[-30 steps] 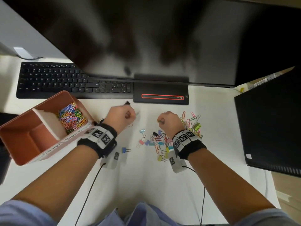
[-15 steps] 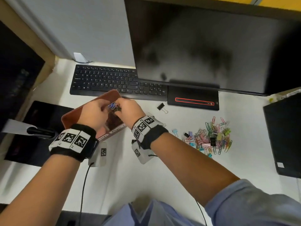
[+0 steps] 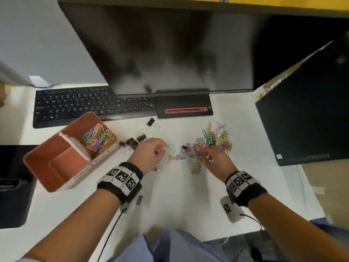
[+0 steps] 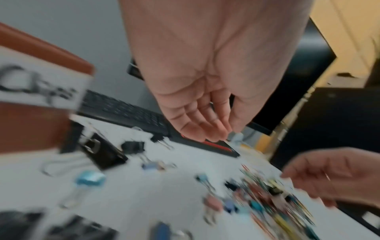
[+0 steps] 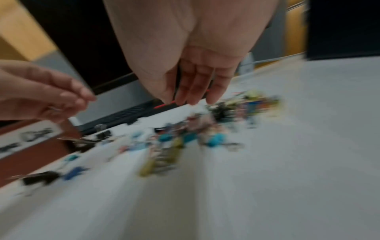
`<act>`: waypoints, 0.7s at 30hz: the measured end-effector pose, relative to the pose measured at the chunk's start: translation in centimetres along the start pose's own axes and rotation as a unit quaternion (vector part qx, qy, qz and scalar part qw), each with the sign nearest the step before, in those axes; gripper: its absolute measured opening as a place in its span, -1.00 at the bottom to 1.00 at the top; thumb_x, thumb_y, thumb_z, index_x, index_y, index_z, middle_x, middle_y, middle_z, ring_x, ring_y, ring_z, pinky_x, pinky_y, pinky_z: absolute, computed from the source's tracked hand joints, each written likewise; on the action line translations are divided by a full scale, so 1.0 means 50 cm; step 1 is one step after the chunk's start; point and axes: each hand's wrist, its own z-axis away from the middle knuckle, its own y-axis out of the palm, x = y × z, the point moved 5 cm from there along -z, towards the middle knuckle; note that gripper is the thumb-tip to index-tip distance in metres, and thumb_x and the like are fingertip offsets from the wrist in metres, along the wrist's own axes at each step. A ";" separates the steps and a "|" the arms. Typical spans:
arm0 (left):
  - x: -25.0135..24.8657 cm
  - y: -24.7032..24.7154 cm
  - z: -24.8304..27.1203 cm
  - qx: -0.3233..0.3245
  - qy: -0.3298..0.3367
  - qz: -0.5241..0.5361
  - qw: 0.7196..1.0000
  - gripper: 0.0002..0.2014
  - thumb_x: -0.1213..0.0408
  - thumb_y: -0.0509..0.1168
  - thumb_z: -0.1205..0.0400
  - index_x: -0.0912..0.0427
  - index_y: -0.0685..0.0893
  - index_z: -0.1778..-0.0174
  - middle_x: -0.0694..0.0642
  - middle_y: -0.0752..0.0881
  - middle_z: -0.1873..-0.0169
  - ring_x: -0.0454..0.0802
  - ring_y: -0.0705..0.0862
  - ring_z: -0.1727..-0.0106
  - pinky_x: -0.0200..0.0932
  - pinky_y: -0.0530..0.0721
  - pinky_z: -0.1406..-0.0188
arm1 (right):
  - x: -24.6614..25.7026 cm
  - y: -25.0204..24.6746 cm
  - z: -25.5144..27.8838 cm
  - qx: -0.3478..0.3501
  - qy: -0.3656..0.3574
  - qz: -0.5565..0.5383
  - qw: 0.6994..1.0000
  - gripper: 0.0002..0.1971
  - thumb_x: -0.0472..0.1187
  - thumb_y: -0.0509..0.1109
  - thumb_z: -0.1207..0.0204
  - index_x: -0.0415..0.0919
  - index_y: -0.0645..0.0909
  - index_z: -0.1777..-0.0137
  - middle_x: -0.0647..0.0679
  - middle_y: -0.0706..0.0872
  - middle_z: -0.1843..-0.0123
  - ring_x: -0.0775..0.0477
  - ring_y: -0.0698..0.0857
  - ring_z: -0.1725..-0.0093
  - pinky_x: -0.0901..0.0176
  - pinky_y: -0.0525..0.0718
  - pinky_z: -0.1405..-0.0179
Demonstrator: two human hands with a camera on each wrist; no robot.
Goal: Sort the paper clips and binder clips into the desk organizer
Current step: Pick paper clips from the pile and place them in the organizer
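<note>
The mixed heap of coloured wire paper clips and small pastel binder clips (image 3: 209, 146) is lying on the white desk surface (image 3: 181, 201), to the right of centre, and the terracotta plastic desk organizer with a white divider (image 3: 62, 159) is standing well apart on the left, with one far compartment already holding a bunch of coloured paper clips (image 3: 98, 138) while the other compartments are looking empty. A group of black metal binder clips (image 3: 134, 141) is lying just beside the organizer wall, and one more black binder clip (image 3: 151, 122) is sitting alone near the black keyboard (image 3: 90, 105). The left hand (image 3: 151, 154) is hovering over the scattered pastel clips with fingers relaxed and only lightly bent; something pale is showing at the fingertips (image 4: 218, 129), but I cannot tell if it is pinched or only lying behind them. The right hand (image 3: 215, 157) is reaching into the heap with fingers mostly straight, and the blur is hiding whether any clip is held. I think the main risk is that the clips are tangling together, so one grab is lifting both kinds and binder clips are landing among the paper clips. A fast sweep may also be pushing clips under the black monitor base with a red stripe (image 3: 185, 107) or off the desk edge
</note>
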 end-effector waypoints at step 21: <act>-0.041 0.204 -0.106 -0.025 -0.053 -0.160 0.985 -0.59 0.14 0.49 -0.41 0.04 0.64 -0.18 0.10 0.59 -0.27 0.17 0.51 -0.31 0.08 0.52 -0.29 | -0.192 -0.080 -0.083 0.082 -0.082 -0.020 0.993 -0.49 -0.14 0.49 -0.39 0.00 0.50 -0.36 -0.02 0.57 -0.29 0.00 0.59 -0.23 0.02 0.63 -0.25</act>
